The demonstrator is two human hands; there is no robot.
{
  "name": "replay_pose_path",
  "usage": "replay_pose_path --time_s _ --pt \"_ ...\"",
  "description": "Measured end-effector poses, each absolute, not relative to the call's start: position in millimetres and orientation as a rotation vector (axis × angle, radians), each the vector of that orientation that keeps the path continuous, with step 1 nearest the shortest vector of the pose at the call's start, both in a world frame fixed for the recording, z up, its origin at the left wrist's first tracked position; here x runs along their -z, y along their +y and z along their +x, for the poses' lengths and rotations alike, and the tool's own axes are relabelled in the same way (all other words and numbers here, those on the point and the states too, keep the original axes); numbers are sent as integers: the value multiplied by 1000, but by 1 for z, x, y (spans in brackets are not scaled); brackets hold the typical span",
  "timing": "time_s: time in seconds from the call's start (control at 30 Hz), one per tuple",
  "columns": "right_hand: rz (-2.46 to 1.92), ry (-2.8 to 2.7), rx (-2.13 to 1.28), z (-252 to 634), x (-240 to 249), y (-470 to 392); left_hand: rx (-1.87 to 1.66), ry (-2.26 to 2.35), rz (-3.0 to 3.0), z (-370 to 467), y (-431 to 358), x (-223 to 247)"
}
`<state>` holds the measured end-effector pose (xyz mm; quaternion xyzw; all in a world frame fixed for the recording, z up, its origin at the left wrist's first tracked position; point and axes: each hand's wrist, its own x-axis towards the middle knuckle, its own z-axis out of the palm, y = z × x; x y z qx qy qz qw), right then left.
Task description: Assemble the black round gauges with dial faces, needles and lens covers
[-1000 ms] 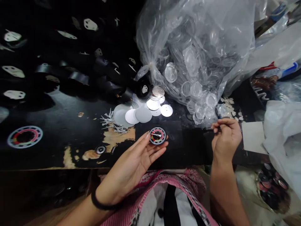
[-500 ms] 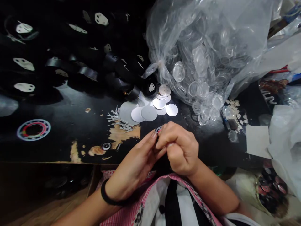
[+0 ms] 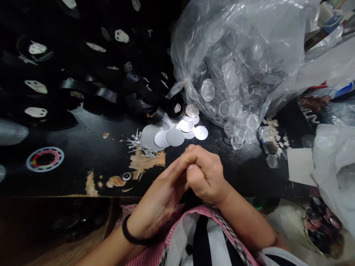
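My left hand (image 3: 169, 186) is curled, palm inward, under and against my right hand (image 3: 206, 173), just beyond the bench's front edge. The right fingers are folded into a fist, thumb tucked in, pressing onto the left fingers. Whatever lies between the two hands is hidden now; a small round dial with coloured print peeked out there a moment ago. Beyond my knuckles lie several white discs (image 3: 175, 137) with small holes. Beside them is a heap of thin white clock-hand-like pieces (image 3: 142, 147).
A large clear bag (image 3: 235, 44) of transparent round covers (image 3: 235, 110) fills the back right. A printed dial ring (image 3: 44, 159) lies at left, a small metal ring (image 3: 127, 176) near the edge. Dark round housings (image 3: 107, 94) crowd the back left. At right lies a white card (image 3: 301, 166).
My hands have closed tighter together, and the small dial that showed between the fingertips is covered. The view has shifted slightly; the items on the bench stay where they were.
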<state>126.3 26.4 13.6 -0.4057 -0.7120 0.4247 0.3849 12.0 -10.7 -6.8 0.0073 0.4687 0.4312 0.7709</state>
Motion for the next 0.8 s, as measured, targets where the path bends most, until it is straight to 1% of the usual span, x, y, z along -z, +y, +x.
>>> replay_pose_path --time_s 0.07,0.17,0.3,0.4,0.5,0.63,0.67,0.73,0.8 --pt "-1045 -1586 -1011 143 -23 28 -897 921 -62 11 -11 12" --pt "-1105 -1283 -736 191 -29 32 -885 897 -115 10 -12 18" --pt "-1417 -1214 -540 255 -5 32 -877 939 -157 12 -10 16" --pt "-1539 -1279 -475 282 16 25 -854 1057 -174 14 -8 15" --pt "-1579 -1338 -410 288 12 17 -879 1103 -92 16 -8 14" --pt "-1469 -1393 13 254 -24 6 -978 1067 85 18 -11 9" --pt "-1442 -1477 14 241 -32 5 -992 1059 117 18 -11 7" --pt "-1445 -1858 -337 211 -43 5 -1009 1060 160 19 -12 2" --pt "-1426 -2137 -580 185 -44 8 -1011 1103 180 19 -13 -1"
